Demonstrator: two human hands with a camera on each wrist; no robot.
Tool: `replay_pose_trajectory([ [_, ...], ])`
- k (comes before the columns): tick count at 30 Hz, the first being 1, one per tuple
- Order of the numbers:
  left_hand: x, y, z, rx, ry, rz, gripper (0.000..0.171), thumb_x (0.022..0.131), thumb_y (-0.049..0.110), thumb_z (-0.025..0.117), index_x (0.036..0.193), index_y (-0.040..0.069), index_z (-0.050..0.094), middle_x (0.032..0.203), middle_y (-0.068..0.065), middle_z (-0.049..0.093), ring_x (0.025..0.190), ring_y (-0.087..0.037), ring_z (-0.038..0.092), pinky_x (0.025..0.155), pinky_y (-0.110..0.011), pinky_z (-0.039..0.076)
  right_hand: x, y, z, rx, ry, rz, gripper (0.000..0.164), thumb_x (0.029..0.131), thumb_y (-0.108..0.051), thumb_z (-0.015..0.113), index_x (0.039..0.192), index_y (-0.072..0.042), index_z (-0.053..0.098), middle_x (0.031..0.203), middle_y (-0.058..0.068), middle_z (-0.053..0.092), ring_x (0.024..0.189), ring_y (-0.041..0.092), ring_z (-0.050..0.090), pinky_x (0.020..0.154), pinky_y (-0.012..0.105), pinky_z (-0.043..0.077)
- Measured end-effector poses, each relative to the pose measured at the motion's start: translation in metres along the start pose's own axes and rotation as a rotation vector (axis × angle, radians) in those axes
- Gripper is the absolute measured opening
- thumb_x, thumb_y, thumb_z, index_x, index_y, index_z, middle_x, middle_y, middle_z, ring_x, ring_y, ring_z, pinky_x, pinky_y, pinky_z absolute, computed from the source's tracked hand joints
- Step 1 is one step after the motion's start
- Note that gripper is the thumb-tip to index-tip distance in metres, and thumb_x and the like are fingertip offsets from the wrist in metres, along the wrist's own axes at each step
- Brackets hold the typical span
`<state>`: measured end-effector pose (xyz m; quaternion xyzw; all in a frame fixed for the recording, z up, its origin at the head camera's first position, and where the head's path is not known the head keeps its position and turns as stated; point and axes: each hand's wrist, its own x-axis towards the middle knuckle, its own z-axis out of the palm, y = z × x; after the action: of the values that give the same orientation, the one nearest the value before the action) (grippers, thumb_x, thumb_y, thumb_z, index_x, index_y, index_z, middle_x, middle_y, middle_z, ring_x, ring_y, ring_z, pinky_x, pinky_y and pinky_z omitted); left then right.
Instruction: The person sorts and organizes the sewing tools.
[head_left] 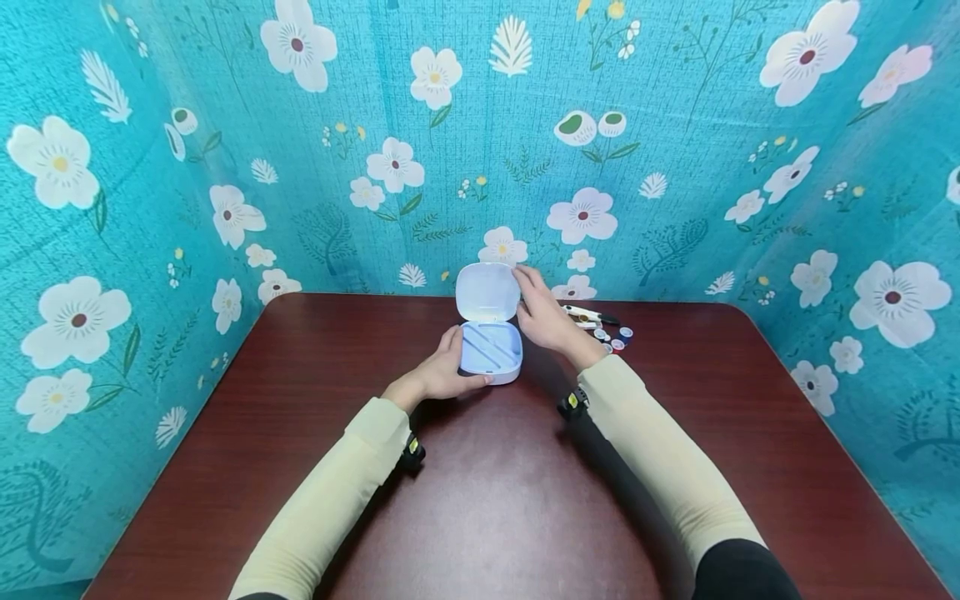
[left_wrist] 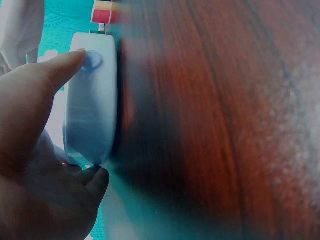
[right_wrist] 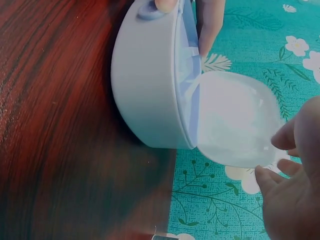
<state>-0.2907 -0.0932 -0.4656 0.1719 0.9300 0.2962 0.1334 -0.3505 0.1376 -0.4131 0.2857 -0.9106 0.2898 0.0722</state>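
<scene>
A pale blue-white storage case (head_left: 510, 377) sits near the table's back edge with its hinged lid (head_left: 487, 290) raised. Inside it is a light blue tray (head_left: 491, 346) with diagonal slots. My left hand (head_left: 441, 367) grips the case from the left, its thumb by the round button (left_wrist: 92, 61) on the front wall and other fingers around the side. At the lid's right edge is my right hand (head_left: 545, 317), with curved fingers (right_wrist: 267, 181) pinching the rim in the right wrist view.
Small thread spools (head_left: 625, 333) lie right of the case, behind my right forearm. Beside them are slim white and black tools (head_left: 592, 315), too small to identify. A flowered teal curtain (head_left: 337, 192) hangs behind the dark wooden table (head_left: 480, 500).
</scene>
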Motion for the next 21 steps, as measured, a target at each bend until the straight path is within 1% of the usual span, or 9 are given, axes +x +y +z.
replay_pose_trajectory([
  [4, 0.003, -0.001, 0.001, 0.023, -0.002, -0.005, 0.116, 0.09, 0.056, 0.068, 0.162, 0.0, -0.003, 0.169, -0.018, -0.002, 0.154, -0.032, 0.019, 0.121, -0.041, 0.028, -0.002, 0.003, -0.001, -0.008, -0.077, 0.013, 0.059, 0.102, -0.004, 0.041, 0.158, 0.008, 0.025, 0.164, 0.025, 0.022, 0.152, 0.037, 0.025, 0.121, 0.049, 0.026],
  [6, 0.002, 0.0, 0.0, 0.007, 0.007, 0.004, 0.116, 0.09, 0.055, 0.069, 0.162, -0.002, -0.002, 0.169, -0.02, -0.001, 0.153, -0.033, 0.019, 0.121, -0.044, 0.027, -0.002, 0.004, -0.001, -0.013, -0.103, 0.015, 0.059, 0.104, -0.007, 0.042, 0.158, 0.007, 0.024, 0.164, 0.024, 0.022, 0.152, 0.037, 0.024, 0.122, 0.049, 0.025],
  [10, 0.0, 0.002, -0.001, -0.001, 0.014, 0.006, 0.117, 0.09, 0.054, 0.071, 0.162, -0.003, -0.001, 0.169, -0.02, 0.0, 0.153, -0.034, 0.02, 0.121, -0.044, 0.028, -0.005, 0.004, -0.001, -0.016, -0.122, 0.019, 0.059, 0.105, -0.011, 0.046, 0.158, 0.007, 0.027, 0.164, 0.024, 0.023, 0.151, 0.037, 0.026, 0.121, 0.05, 0.027],
  [14, -0.002, 0.003, 0.0, 0.012, 0.021, -0.009, 0.118, 0.089, 0.056, 0.071, 0.162, -0.002, -0.001, 0.168, -0.018, 0.003, 0.152, -0.032, 0.024, 0.12, -0.042, 0.03, -0.008, 0.002, -0.002, -0.024, -0.148, 0.018, 0.058, 0.105, -0.011, 0.05, 0.157, 0.007, 0.03, 0.162, 0.024, 0.026, 0.15, 0.038, 0.029, 0.12, 0.051, 0.028],
  [19, -0.007, 0.007, -0.001, -0.017, 0.06, 0.001, 0.118, 0.087, 0.053, 0.076, 0.162, -0.003, 0.004, 0.167, -0.019, 0.01, 0.148, -0.033, 0.031, 0.118, -0.044, 0.034, -0.011, -0.001, 0.0, -0.056, -0.156, -0.004, 0.056, 0.103, -0.012, 0.056, 0.153, 0.008, 0.037, 0.156, 0.025, 0.037, 0.146, 0.038, 0.036, 0.119, 0.05, 0.031],
  [21, -0.006, 0.006, 0.001, -0.02, 0.072, 0.007, 0.117, 0.086, 0.053, 0.077, 0.162, -0.001, 0.007, 0.165, -0.018, 0.013, 0.146, -0.032, 0.033, 0.117, -0.044, 0.035, -0.013, -0.003, 0.002, -0.074, -0.152, -0.011, 0.055, 0.102, -0.013, 0.059, 0.151, 0.007, 0.041, 0.152, 0.024, 0.042, 0.143, 0.037, 0.041, 0.117, 0.05, 0.033],
])
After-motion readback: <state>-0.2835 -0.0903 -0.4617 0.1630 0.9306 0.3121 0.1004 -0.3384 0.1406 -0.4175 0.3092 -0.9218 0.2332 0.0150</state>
